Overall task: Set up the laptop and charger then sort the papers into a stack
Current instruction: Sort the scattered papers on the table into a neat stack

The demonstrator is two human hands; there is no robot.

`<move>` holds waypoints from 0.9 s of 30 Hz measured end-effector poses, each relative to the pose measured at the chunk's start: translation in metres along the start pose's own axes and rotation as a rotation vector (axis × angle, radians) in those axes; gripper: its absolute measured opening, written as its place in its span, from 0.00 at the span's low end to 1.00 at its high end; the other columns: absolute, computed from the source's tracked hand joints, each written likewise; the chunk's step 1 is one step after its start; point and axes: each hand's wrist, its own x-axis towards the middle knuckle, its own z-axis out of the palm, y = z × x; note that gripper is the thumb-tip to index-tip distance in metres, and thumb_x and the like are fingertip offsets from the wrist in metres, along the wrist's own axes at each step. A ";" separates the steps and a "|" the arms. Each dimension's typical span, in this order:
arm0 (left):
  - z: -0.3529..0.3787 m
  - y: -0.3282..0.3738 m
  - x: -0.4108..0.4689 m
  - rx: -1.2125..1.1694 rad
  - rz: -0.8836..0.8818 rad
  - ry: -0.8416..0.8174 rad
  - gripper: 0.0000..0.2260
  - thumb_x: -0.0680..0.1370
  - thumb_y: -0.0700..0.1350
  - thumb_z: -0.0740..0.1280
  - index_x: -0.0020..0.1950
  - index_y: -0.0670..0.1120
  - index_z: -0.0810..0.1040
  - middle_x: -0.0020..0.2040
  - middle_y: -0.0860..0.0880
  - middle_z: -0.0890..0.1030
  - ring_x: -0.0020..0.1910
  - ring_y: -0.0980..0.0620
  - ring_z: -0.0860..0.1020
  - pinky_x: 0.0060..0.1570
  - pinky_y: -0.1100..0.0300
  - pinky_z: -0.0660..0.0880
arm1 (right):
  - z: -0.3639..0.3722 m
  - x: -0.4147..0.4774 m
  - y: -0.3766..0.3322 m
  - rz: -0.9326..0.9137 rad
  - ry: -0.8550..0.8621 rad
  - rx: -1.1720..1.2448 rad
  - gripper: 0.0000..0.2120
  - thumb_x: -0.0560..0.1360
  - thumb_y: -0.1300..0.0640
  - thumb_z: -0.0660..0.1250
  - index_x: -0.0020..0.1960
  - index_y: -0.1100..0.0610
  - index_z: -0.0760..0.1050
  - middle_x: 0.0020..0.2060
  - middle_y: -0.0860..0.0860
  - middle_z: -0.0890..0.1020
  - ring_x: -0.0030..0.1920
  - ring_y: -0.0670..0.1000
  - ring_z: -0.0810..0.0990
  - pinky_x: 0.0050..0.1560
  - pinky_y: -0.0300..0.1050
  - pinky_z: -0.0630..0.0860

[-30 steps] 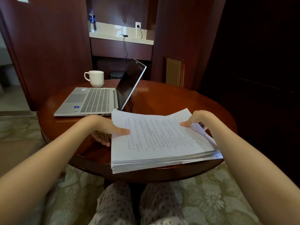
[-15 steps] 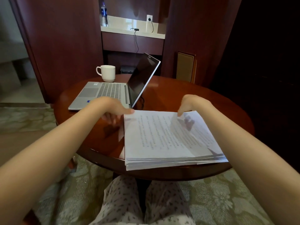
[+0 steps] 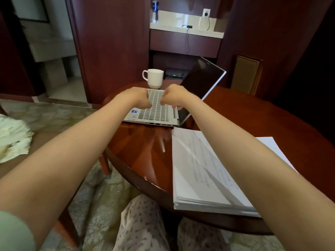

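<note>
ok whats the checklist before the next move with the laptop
1. Laptop lid open: ok, though the screen is dark.
2. Hands in place: ok. The left hand and right hand are both over the keyboard. Whether they grip it: cannot tell.
3. Room behind the laptop: not ok. The mug stands close to its far edge.
4. Charger plugged into the laptop: cannot tell. A cable hangs from the shelf behind, and its lower end is hidden.
5. Paper stack tidy: not ok. One sheet juts out on the right, and the stack lies at the table rim.
</note>
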 end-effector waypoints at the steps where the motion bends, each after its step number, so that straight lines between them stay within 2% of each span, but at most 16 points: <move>1: 0.000 -0.005 0.006 0.007 -0.004 0.000 0.18 0.77 0.48 0.62 0.66 0.45 0.70 0.65 0.44 0.73 0.63 0.44 0.72 0.58 0.53 0.70 | 0.003 0.011 -0.003 -0.012 0.038 -0.017 0.14 0.74 0.56 0.65 0.58 0.59 0.76 0.52 0.54 0.80 0.44 0.51 0.77 0.36 0.41 0.74; 3: 0.003 -0.014 0.023 0.039 -0.003 -0.006 0.21 0.78 0.50 0.62 0.69 0.47 0.67 0.68 0.44 0.70 0.66 0.43 0.70 0.61 0.51 0.68 | 0.009 0.033 -0.006 -0.021 0.074 -0.074 0.15 0.75 0.54 0.63 0.59 0.59 0.75 0.56 0.55 0.79 0.49 0.53 0.77 0.43 0.43 0.71; 6: 0.004 -0.025 0.053 0.108 -0.002 -0.012 0.24 0.78 0.52 0.61 0.73 0.50 0.62 0.71 0.43 0.66 0.69 0.41 0.65 0.65 0.49 0.64 | 0.018 0.066 -0.008 -0.015 0.042 -0.146 0.21 0.77 0.51 0.60 0.68 0.57 0.68 0.63 0.56 0.74 0.62 0.56 0.74 0.54 0.46 0.71; 9: 0.004 -0.032 0.084 0.140 0.007 -0.030 0.26 0.78 0.53 0.61 0.75 0.50 0.59 0.72 0.42 0.63 0.70 0.40 0.63 0.66 0.48 0.62 | 0.027 0.093 -0.005 0.013 0.009 -0.167 0.27 0.78 0.48 0.59 0.74 0.56 0.59 0.69 0.59 0.67 0.67 0.59 0.68 0.62 0.50 0.68; 11: 0.000 -0.038 0.106 0.162 0.013 -0.047 0.27 0.79 0.54 0.60 0.75 0.50 0.58 0.73 0.42 0.63 0.70 0.40 0.63 0.66 0.48 0.62 | 0.030 0.109 -0.005 0.044 -0.010 -0.192 0.28 0.79 0.47 0.57 0.75 0.56 0.56 0.70 0.59 0.63 0.69 0.61 0.64 0.63 0.53 0.66; 15: -0.013 -0.052 0.142 0.177 0.011 -0.110 0.27 0.79 0.54 0.60 0.75 0.48 0.58 0.73 0.41 0.62 0.70 0.39 0.63 0.66 0.47 0.62 | 0.027 0.138 -0.013 0.087 -0.081 -0.243 0.26 0.80 0.47 0.56 0.75 0.55 0.56 0.72 0.58 0.60 0.71 0.61 0.60 0.66 0.57 0.64; 23: -0.066 -0.074 0.181 0.170 0.012 -0.205 0.26 0.79 0.54 0.58 0.75 0.48 0.59 0.73 0.41 0.62 0.71 0.39 0.61 0.69 0.47 0.59 | -0.004 0.181 -0.045 0.133 -0.217 -0.400 0.26 0.80 0.45 0.53 0.75 0.54 0.55 0.73 0.58 0.58 0.71 0.61 0.59 0.68 0.58 0.61; 27: -0.092 -0.082 0.189 0.141 0.038 -0.273 0.25 0.79 0.54 0.58 0.74 0.48 0.60 0.74 0.42 0.62 0.72 0.40 0.60 0.69 0.49 0.58 | -0.026 0.187 -0.068 0.185 -0.273 -0.390 0.27 0.80 0.43 0.54 0.74 0.54 0.57 0.72 0.59 0.60 0.71 0.61 0.60 0.68 0.58 0.61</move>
